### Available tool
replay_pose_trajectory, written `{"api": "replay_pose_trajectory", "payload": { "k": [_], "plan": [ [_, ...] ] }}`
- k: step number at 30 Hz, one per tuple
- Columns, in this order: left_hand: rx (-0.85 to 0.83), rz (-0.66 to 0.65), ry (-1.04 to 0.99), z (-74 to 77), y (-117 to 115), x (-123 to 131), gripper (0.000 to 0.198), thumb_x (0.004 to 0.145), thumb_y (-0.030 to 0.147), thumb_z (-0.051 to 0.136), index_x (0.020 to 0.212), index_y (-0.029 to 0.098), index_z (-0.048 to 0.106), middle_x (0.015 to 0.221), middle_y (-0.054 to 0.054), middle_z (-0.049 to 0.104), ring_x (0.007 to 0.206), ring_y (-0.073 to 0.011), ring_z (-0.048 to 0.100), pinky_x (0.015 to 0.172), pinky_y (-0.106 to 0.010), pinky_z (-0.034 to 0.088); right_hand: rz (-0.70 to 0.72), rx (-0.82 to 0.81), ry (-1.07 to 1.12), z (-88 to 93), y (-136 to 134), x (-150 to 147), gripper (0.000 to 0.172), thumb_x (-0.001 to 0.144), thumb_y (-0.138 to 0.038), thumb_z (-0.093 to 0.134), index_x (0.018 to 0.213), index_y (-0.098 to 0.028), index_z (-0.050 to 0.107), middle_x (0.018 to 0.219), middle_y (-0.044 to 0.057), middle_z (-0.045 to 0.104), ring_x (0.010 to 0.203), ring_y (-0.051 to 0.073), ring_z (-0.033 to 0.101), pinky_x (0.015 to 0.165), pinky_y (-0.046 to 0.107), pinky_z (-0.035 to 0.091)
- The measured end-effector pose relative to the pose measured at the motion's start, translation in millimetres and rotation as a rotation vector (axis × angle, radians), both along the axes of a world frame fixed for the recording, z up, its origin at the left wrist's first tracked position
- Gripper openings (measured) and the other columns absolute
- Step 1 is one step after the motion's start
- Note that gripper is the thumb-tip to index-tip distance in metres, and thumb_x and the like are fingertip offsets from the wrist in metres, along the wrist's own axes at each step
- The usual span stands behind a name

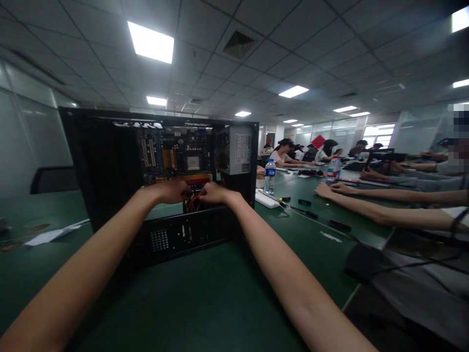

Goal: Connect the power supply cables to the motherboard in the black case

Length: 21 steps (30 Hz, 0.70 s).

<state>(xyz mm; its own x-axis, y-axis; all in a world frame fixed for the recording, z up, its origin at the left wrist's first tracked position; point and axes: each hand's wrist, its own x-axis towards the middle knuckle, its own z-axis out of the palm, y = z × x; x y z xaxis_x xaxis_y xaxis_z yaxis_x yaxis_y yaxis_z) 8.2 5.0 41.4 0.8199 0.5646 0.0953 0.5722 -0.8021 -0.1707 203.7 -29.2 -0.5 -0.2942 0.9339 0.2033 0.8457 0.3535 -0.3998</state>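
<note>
An opened black computer case [200,233] stands on its side on the green table, its inside facing me. Inside it are a motherboard [193,163] and, at the upper right, a grey power supply [240,151]. A bundle of thin red and dark cables [191,201] lies low in the case, below the motherboard. My left hand [171,191] reaches in from the left, fingers curled at the cables. Across from it, my right hand [214,192] pinches the same bundle. Both sets of fingertips are small and partly hidden.
To the right are a water bottle [270,177], a white power bank-like block [266,199] and a black cable [311,214]. A neighbour's arms [370,205] rest on the table there. White paper [54,233] lies left; more people sit farther back.
</note>
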Motion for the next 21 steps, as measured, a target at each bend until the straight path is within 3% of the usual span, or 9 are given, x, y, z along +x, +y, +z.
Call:
{"api": "replay_pose_trajectory", "payload": {
  "k": [3,7,12,17,21],
  "plan": [
    [0.014,0.012,0.016,-3.0,-1.3,0.4,0.025,0.089,0.028,0.049,0.095,0.020,0.072,0.091,-0.006,0.075,0.076,-0.0184,0.066,0.067,-0.026,0.046,0.002,0.037,0.056,-1.3,-9.4,1.9,0.021,0.093,-0.020,0.054,0.088,-0.010,0.072,0.077,0.006,0.073,0.063,0.012,0.065,0.057,0.018,0.041],
    [0.260,-0.017,-0.009,-10.8,-6.8,6.0,0.029,0.089,0.026,0.051,0.112,0.021,0.066,0.110,-0.012,0.071,0.097,-0.0261,0.066,0.083,-0.034,0.049,0.030,0.189,0.037,-1.4,-16.9,4.9,0.021,0.089,-0.017,0.052,0.086,-0.011,0.072,0.074,0.004,0.071,0.064,0.012,0.063,0.058,0.020,0.038],
    [0.421,-0.165,0.063,-16.9,-11.0,7.0,0.047,0.086,0.014,0.052,0.132,0.026,0.059,0.132,-0.011,0.059,0.124,-0.0287,0.054,0.104,-0.040,0.041,0.026,0.333,-0.069,0.0,-21.2,3.1,0.022,0.088,-0.021,0.054,0.079,-0.012,0.073,0.073,0.005,0.069,0.070,0.015,0.060,0.061,0.024,0.034],
    [0.396,-0.274,0.053,-15.3,-5.4,2.6,0.043,0.085,0.009,0.054,0.120,0.029,0.067,0.138,-0.008,0.057,0.131,-0.0278,0.050,0.110,-0.041,0.037,0.028,0.418,-0.066,2.4,-20.1,3.6,0.016,0.085,-0.021,0.057,0.090,-0.014,0.070,0.089,0.006,0.070,0.083,0.018,0.061,0.072,0.025,0.040],
    [0.366,-0.318,-0.023,-13.5,-10.6,3.7,0.046,0.082,0.006,0.055,0.118,0.030,0.069,0.147,-0.007,0.050,0.139,-0.0289,0.044,0.112,-0.043,0.035,0.055,0.607,0.037,6.7,-23.9,7.0,0.019,0.087,-0.018,0.052,0.102,-0.014,0.063,0.113,0.010,0.062,0.106,0.020,0.056,0.093,0.028,0.042]
  ]
}}
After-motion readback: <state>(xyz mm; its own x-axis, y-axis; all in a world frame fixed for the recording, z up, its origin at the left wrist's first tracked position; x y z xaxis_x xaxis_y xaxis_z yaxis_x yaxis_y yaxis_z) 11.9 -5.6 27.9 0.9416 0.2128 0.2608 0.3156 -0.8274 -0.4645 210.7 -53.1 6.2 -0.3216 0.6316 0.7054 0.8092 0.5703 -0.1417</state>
